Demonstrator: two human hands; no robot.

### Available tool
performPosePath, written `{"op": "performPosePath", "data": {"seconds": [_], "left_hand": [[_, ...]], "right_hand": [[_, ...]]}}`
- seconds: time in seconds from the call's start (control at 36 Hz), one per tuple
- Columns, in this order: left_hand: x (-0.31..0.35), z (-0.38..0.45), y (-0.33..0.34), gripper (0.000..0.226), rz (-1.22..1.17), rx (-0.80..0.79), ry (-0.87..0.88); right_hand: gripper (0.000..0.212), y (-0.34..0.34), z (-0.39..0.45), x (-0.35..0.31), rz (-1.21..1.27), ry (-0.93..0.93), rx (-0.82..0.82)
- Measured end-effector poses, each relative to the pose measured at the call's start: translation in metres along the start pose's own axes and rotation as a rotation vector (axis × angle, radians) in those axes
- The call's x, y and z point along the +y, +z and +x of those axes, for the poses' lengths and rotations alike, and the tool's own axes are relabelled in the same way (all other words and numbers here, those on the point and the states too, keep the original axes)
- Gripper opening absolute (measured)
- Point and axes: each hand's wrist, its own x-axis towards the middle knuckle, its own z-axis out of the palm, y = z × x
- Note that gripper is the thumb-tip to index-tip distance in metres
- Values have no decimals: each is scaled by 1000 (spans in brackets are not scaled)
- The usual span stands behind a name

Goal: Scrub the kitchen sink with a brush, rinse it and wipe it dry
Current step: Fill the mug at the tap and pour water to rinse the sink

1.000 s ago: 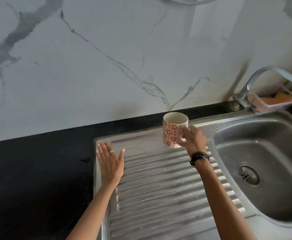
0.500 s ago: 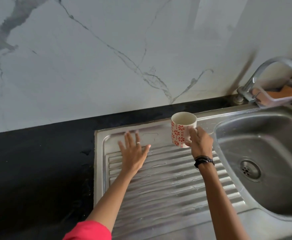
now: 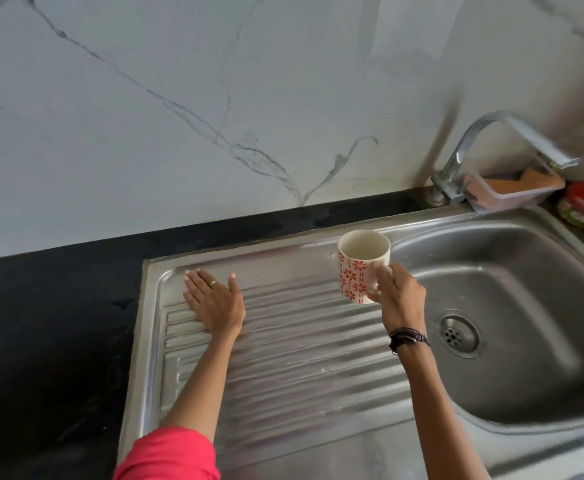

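Flat left hand on the drainboard, right hand holding a mug beside the basin.

The black worktop [image 3: 48, 306] runs along the left, under a white marble wall [image 3: 214, 98]. The steel sink's ribbed drainboard [image 3: 301, 358] comes next; the left hand [image 3: 214, 303] lies on its far left part, palm down, fingers straight and released, a ring on one finger, a pink sleeve [image 3: 169, 455] at the elbow. Further right the right hand [image 3: 399, 296], a dark band at the wrist, grips the handle of a white mug [image 3: 361, 265] with red flowers, upright, over the drainboard's right end. Right of that is the basin [image 3: 512, 289] with its drain [image 3: 458, 336]. Behind it stand the tap [image 3: 470, 140] and a clear tub [image 3: 522, 190] holding something orange.
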Motion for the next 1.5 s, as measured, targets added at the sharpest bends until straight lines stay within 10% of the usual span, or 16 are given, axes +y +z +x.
{"op": "performPosePath", "data": {"seconds": [0.14, 0.44, 0.72, 1.17, 1.5], "left_hand": [[55, -20, 18, 68, -24, -15, 62], [235, -98, 84, 54, -149, -320, 757], [178, -108, 37, 51, -391, -288, 619], [-50, -40, -33, 60, 39, -39, 91], [-39, -53, -20, 63, 68, -84, 187]], "right_hand": [[37, -36, 18, 23, -88, -14, -28], [24, -119, 46, 62, -188, -113, -67], [40, -133, 46, 41, -84, -141, -108], [30, -59, 8, 4, -15, -150, -77], [33, -62, -11, 16, -72, -25, 20]]}}
